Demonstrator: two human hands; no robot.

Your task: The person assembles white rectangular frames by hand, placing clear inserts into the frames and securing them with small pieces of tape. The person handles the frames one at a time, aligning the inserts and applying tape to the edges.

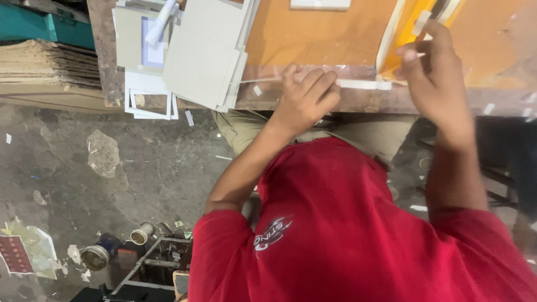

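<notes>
Mid-job by the look: left hand (306, 95) curled shut pinning a thin white strip (358, 84) at bench (313, 39) edge, right hand (433, 67) pinching a small white bit by the yellow sheet (400, 42); grey card stack (204, 56) sits untouched w/ more to do.

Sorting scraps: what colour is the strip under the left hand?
White strip, pressed by the left hand; head view.

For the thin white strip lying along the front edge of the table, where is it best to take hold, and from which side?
Probably best at its free right end. The white strip lies flat along the table edge, and the left hand already pins its left part. The right hand, hovering above by the yellow sheet, could pinch that end from the open front edge, where fingers can get under it.
</notes>
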